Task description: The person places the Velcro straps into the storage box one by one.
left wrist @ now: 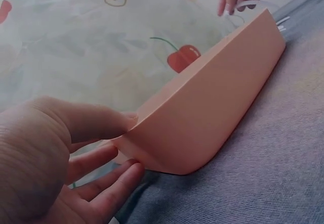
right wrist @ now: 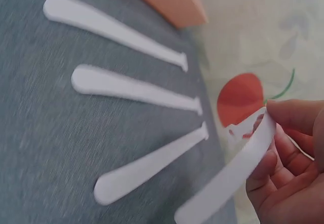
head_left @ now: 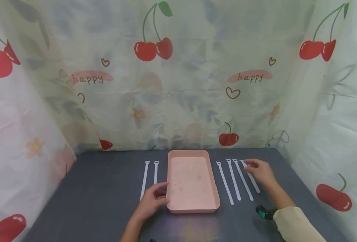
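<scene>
A shallow pink tray lies on the dark table. My left hand holds it at the left wall; in the left wrist view the thumb is at the rim and other fingers touch the outside near the corner. At the far right, my right hand pinches a white cable strap by its slotted head. In the right wrist view the strap slants down from the thumb and fingertips, its head partly hidden by them. Three similar white straps lie flat between this hand and the tray.
Two more white straps lie left of the tray, one partly hidden by the left hand. A patterned curtain hangs behind the table and on both sides. A dark green band shows at the right wrist.
</scene>
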Demonstrator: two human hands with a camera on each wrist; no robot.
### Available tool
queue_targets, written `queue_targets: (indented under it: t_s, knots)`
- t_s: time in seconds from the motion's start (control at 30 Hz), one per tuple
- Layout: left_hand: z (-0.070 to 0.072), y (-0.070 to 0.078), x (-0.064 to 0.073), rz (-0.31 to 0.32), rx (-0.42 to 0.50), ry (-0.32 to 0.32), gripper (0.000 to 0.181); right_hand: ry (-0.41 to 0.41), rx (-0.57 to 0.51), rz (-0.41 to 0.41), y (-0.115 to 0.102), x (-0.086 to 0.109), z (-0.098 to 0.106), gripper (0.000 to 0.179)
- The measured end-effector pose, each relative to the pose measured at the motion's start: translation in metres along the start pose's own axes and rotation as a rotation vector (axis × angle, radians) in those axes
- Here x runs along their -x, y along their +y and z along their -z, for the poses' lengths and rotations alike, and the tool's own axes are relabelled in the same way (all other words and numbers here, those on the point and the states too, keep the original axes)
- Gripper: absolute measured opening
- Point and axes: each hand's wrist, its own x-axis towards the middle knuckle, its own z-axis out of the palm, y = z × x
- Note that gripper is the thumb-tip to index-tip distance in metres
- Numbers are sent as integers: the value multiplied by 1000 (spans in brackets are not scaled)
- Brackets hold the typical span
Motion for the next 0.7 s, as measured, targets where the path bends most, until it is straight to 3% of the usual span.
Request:
queue_targets:
  t_s: [0.2, 0.37, 0.7]
  knots:
    - [-2, -1, -1, 13, -17, 27, 55, -27, -128, -52, -20, 1, -1, 33]
    - [-2, -1, -1, 24, -49, 33, 57, -32, -191, -18, -33, 3, -4, 33]
    - [-1, -8, -2, 44, -4, 23, 63, -77, -294, 0, -56, 1, -14, 33]
